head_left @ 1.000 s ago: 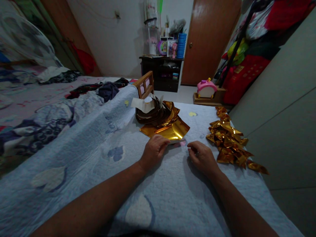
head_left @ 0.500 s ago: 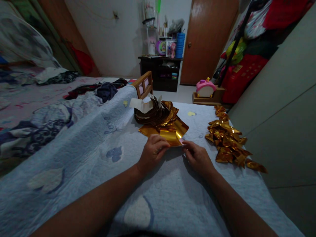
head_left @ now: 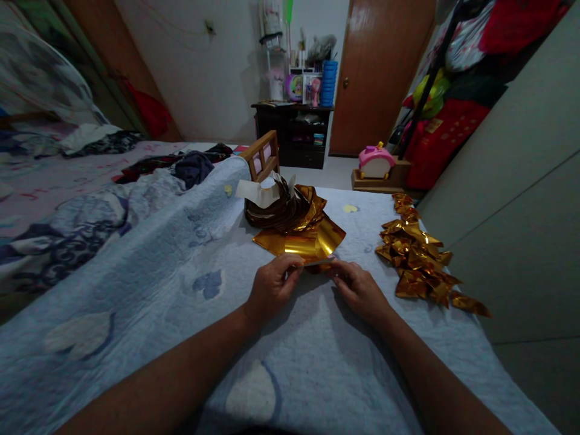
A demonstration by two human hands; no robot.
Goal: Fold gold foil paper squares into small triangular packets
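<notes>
Between my two hands is a sheet of gold foil paper [head_left: 318,264], seen nearly edge-on. My left hand [head_left: 275,283] pinches its left end between thumb and fingers. At the right end, my right hand [head_left: 360,287] is closed on it in the same way. Just beyond the hands, loose gold foil sheets [head_left: 301,243] lie flat on the bedspread. Behind these rises a fanned stack of foil paper [head_left: 283,208], dark brown and gold, with pale paper flaps on top. Off to the right sits a pile of folded gold foil pieces [head_left: 414,257].
A blue bedspread [head_left: 217,338] with heart shapes lies under everything. Rumpled clothes [head_left: 193,169] and bedding are on the left. Past the far edge stand a small wooden rail [head_left: 265,154], a dark cabinet [head_left: 292,136] and a pink toy [head_left: 376,162]. A pale panel [head_left: 516,241] borders the right side.
The held foil paper has tilted up from showing its gold face to nearly edge-on. My left hand has shifted slightly left; my right hand stays almost in place.
</notes>
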